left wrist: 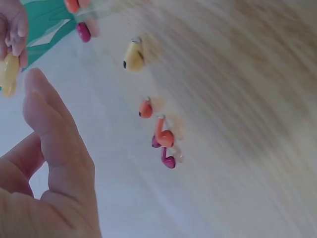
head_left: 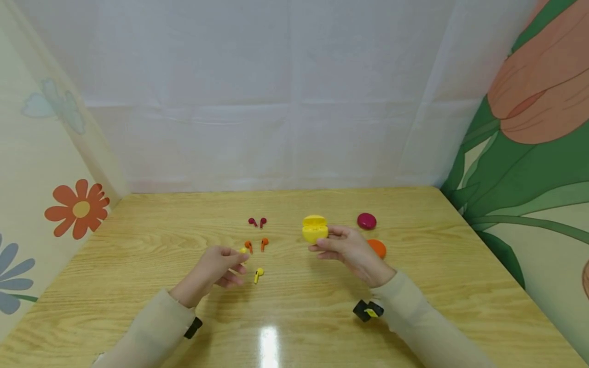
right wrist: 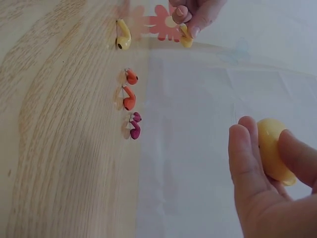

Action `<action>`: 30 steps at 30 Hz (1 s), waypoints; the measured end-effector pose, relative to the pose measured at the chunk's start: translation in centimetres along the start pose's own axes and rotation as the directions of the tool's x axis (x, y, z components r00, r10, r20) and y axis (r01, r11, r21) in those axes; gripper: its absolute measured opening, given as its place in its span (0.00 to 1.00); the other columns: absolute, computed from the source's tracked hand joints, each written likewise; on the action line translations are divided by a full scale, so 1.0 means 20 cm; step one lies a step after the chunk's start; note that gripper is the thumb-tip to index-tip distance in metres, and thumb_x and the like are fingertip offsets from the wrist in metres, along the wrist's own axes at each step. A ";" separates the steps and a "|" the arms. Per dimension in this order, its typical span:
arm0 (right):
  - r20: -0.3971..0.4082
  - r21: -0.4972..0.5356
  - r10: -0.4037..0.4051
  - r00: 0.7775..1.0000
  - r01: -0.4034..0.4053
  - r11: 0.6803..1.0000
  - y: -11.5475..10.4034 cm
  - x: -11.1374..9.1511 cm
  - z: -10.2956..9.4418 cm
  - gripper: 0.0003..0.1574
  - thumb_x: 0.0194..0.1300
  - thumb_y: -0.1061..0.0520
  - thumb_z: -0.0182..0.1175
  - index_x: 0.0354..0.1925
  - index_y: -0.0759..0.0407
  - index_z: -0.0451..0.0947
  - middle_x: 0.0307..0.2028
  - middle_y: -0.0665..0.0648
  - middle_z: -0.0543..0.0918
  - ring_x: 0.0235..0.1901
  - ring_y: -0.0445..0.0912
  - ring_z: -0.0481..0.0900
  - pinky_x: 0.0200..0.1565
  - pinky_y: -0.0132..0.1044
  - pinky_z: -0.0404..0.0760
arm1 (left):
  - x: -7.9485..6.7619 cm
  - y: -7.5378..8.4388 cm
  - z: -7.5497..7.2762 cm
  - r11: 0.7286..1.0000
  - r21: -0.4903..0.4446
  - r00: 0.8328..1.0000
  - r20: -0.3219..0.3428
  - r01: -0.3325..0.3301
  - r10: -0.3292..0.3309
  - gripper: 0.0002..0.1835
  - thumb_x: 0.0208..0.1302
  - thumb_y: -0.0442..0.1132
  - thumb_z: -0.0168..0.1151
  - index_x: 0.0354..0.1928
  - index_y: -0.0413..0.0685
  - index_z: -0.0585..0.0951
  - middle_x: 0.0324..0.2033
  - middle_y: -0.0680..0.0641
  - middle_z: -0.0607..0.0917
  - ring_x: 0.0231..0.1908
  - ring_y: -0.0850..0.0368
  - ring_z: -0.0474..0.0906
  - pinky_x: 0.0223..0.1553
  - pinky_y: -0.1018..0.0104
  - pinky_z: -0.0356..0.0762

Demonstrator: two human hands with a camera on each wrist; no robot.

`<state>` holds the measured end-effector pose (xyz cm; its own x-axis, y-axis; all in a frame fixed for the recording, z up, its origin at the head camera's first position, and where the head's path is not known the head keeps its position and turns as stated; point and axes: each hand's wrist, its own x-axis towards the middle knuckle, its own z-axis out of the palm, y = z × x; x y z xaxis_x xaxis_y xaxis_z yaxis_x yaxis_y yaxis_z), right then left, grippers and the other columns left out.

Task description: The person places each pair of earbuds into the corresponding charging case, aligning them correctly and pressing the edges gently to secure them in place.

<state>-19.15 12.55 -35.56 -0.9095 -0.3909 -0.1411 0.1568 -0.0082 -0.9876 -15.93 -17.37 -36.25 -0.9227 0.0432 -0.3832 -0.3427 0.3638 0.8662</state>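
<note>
Yellow plastic shows in both hands, each lifted clear of the tabletop (head_left: 299,312). The right hand (head_left: 347,250) grips the yellow case (head_left: 315,235) between thumb and fingers; its lid stands up, and its inside faces the person. The left hand (head_left: 218,266) pinches a yellow earbud (right wrist: 186,38) by thumb and fingertips, well apart from the case; the left wrist view hides that earbud behind the fingers. Its mate (head_left: 259,272) lies on the tabletop, just right of the left hand.

Farther back, two orange earbuds (head_left: 264,243) lie near each other, and beyond them sit two magenta earbuds (head_left: 263,222), close together. Over on the right, the magenta case (head_left: 366,221) rests past the right hand, with the orange case (head_left: 378,248) nearer the person and partly hidden by that hand. White cloth (head_left: 285,102) hangs behind the tabletop; a red flower (head_left: 79,209) decorates the left wall, and a large tulip (head_left: 543,92) the right.
</note>
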 end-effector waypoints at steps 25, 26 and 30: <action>0.006 0.004 -0.015 1.000 0.015 1.000 -0.01 0.03 0.02 0.30 0.73 0.65 0.55 0.67 0.79 0.62 0.51 0.60 0.85 0.41 0.38 0.87 0.46 0.32 0.85 | -0.05 0.17 0.08 0.994 -0.059 0.992 -0.090 -0.092 0.087 0.17 0.71 0.43 0.63 0.49 0.33 0.80 0.23 0.51 0.83 0.19 0.62 0.82 0.25 0.68 0.81; 0.002 0.003 -0.012 1.000 0.012 1.000 -0.01 0.03 0.02 0.30 0.73 0.65 0.56 0.67 0.79 0.63 0.52 0.62 0.85 0.41 0.39 0.87 0.46 0.33 0.86 | -0.05 0.17 0.08 0.994 -0.061 0.992 -0.092 -0.094 0.089 0.17 0.71 0.43 0.63 0.49 0.33 0.80 0.23 0.51 0.83 0.19 0.62 0.82 0.26 0.68 0.81; -0.008 0.002 -0.004 1.000 0.004 1.000 -0.02 0.02 0.04 0.29 0.72 0.66 0.57 0.65 0.79 0.64 0.55 0.68 0.83 0.41 0.40 0.87 0.47 0.34 0.86 | -0.05 0.20 0.10 0.992 -0.074 0.990 -0.106 -0.104 0.096 0.16 0.70 0.41 0.63 0.47 0.33 0.80 0.22 0.51 0.82 0.18 0.62 0.82 0.25 0.68 0.81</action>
<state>-19.35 11.62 -35.16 -0.9130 -0.3838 -0.1381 0.1544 -0.0117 -0.9879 -15.94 -14.13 -33.06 -0.9648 -0.0215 -0.2621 -0.2570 0.2879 0.9225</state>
